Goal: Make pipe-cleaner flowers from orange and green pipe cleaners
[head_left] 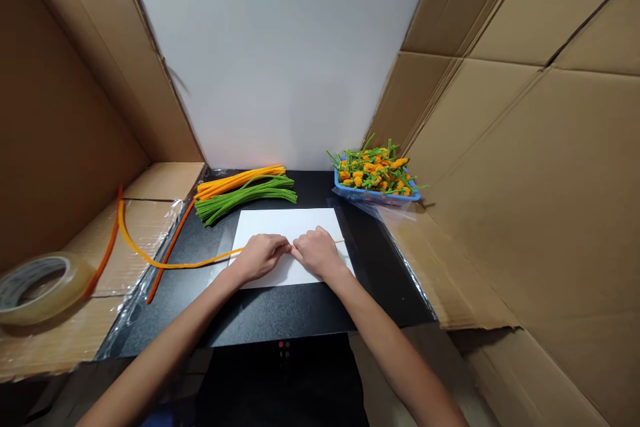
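Note:
Over the white sheet [287,220], my left hand [262,256] is closed on a long orange pipe cleaner [185,265], whose tail runs left past the table edge. Close beside it, my right hand [317,252] is closed on a thin pale stick [339,241]; its tip sticks out to the right. Between the hands the fingertips nearly meet, and a bit of orange shows there. How the pipe cleaner lies against the stick is hidden by the fingers.
Bundles of orange pipe cleaners [240,180] and green pipe cleaners [245,197] lie behind the sheet. A blue basket [375,196] at the back right holds green and orange pieces. Clear tape [75,287] and red-orange pipe cleaners [173,247] are at left. Cardboard walls stand on both sides.

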Demonstrator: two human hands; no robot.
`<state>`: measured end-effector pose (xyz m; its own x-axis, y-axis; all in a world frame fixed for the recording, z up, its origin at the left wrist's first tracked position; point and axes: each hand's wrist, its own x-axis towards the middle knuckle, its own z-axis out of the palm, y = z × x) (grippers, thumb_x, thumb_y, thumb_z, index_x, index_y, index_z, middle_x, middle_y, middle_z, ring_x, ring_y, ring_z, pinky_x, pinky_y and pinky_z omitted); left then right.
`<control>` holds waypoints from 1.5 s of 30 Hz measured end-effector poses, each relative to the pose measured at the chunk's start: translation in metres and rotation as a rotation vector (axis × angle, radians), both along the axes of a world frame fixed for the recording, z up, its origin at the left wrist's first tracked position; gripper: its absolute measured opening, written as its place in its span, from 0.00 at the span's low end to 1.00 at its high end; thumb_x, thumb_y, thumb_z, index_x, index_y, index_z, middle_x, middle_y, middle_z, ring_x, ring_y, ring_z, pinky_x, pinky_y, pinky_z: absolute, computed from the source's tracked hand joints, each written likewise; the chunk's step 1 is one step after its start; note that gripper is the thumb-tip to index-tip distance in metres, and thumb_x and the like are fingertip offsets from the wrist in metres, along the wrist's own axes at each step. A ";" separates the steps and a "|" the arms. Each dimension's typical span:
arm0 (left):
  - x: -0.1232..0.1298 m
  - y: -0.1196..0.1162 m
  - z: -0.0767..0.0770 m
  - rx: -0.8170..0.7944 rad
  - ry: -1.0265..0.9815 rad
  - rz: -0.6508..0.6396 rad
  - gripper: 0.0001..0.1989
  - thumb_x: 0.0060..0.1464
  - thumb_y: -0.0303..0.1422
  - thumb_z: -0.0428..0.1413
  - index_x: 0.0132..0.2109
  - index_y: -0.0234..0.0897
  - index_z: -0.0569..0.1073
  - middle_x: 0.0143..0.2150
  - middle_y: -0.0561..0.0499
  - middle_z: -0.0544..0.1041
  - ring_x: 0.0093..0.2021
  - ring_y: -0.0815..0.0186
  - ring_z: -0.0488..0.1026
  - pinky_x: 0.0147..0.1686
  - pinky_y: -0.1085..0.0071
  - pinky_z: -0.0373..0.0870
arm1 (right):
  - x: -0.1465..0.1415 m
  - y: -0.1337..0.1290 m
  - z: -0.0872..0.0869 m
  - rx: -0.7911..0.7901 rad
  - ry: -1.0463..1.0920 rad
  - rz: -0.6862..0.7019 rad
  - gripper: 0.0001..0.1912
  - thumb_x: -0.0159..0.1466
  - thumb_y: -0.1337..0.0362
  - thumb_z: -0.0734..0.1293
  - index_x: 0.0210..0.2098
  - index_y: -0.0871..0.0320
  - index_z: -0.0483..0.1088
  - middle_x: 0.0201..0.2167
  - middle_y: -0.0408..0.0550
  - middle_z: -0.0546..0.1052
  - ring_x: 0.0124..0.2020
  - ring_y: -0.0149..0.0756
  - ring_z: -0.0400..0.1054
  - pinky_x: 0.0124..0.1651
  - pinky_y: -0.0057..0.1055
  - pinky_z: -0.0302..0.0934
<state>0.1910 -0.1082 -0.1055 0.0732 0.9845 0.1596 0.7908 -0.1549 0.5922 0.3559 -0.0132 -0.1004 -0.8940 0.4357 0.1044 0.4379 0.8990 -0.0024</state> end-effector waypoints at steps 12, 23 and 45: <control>-0.009 0.007 -0.009 0.011 -0.441 0.058 0.27 0.59 0.42 0.58 0.64 0.41 0.67 0.43 0.48 0.80 0.21 0.75 0.65 0.24 0.76 0.64 | 0.005 0.013 -0.013 0.044 0.444 -0.073 0.21 0.70 0.53 0.65 0.26 0.57 0.78 0.24 0.50 0.78 0.28 0.35 0.64 0.35 0.35 0.43; -0.008 0.005 -0.028 0.441 0.070 -0.049 0.12 0.64 0.27 0.52 0.50 0.38 0.77 0.40 0.46 0.81 0.36 0.67 0.77 0.36 0.74 0.70 | 0.001 0.018 -0.028 -0.427 0.531 0.003 0.14 0.67 0.61 0.68 0.26 0.54 0.81 0.24 0.44 0.79 0.27 0.31 0.67 0.34 0.30 0.50; 0.000 0.004 -0.020 0.713 0.161 0.200 0.13 0.62 0.24 0.50 0.46 0.37 0.77 0.40 0.45 0.81 0.39 0.63 0.77 0.40 0.67 0.74 | -0.010 -0.006 -0.015 -0.505 0.801 0.000 0.14 0.66 0.55 0.67 0.28 0.56 0.71 0.27 0.46 0.73 0.33 0.38 0.65 0.41 0.35 0.58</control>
<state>0.1909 -0.1041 -0.1253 -0.0193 0.6434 0.7653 0.9123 -0.3018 0.2768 0.3458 -0.0197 -0.1153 -0.6382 0.5969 0.4863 0.1368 0.7095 -0.6913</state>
